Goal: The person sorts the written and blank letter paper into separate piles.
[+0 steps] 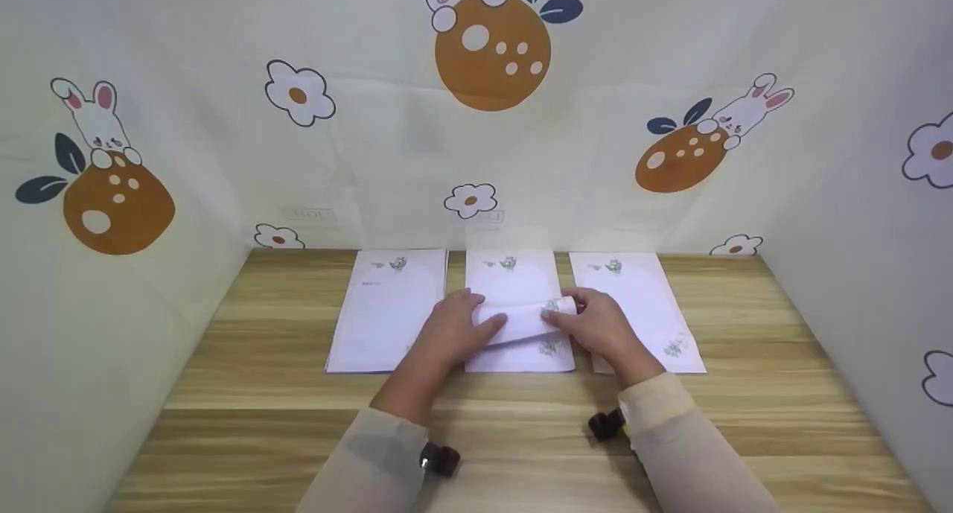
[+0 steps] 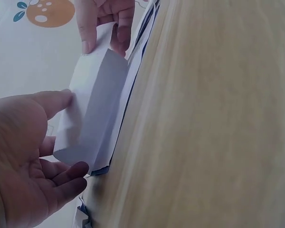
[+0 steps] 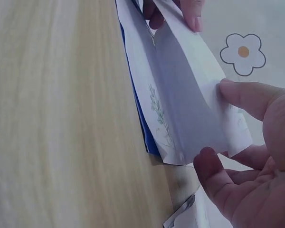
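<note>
A folded sheet of white paper is held between both hands, raised over the lower half of the middle paper stack. My left hand grips its left end, thumb on top and fingers around the edge. At the other end my right hand pinches the sheet, thumb over a small printed plant. In the right wrist view the sheet bends over in a loose fold. Beneath it lies a page with a green plant print and a blue backing.
Left of the middle stack lies another paper stack with a small printed line. To the right is a third white printed sheet. All rest on a wood-grain table, against a cream wall covering with rabbits and flowers.
</note>
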Demonstrator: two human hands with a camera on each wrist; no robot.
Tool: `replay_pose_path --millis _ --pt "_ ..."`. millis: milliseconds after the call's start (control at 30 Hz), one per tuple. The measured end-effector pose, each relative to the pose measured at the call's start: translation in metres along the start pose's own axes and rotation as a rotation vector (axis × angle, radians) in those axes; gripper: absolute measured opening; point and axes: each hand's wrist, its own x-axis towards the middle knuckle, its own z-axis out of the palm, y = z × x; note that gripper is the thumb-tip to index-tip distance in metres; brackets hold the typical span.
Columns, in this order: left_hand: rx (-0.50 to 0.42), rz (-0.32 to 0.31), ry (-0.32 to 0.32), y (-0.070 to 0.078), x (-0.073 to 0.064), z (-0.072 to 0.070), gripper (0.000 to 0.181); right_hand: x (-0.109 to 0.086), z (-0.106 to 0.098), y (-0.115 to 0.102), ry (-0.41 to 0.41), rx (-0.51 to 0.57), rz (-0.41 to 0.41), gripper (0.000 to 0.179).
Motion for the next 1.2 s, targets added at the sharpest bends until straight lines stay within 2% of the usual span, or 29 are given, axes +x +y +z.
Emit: replay_pose_path --millis 333,500,667,733,967,1200 --pt "-0.055 -0.086 0.008 0.001 0.002 0.0 0.07 0.002 0.0 0.0 -0.034 0.091 0.041 0.068" --pt "-0.121 -0.131 0.024 0.002 0.003 -0.001 0.062 0.002 -0.001 -0.001 -0.02 0.098 0.065 0.06" --pt "-0.172 -0.161 0.045 0.005 0.004 -0.003 0.058 0.0 -0.003 -0.002 0.017 0.088 0.053 0.052" --pt "-0.176 -0.152 0.055 0.007 0.004 -0.003 0.058 -0.002 -0.005 -0.002 0.036 0.072 0.049 0.05" --pt "-0.176 -0.03 0.107 0.021 0.003 0.004 0.057 -0.008 -0.02 0.005 0.092 0.051 0.008 0.046" --pt "-0.223 -0.016 0.106 0.051 0.005 0.024 0.056 -0.01 -0.046 0.023 0.16 0.056 0.02 0.045"
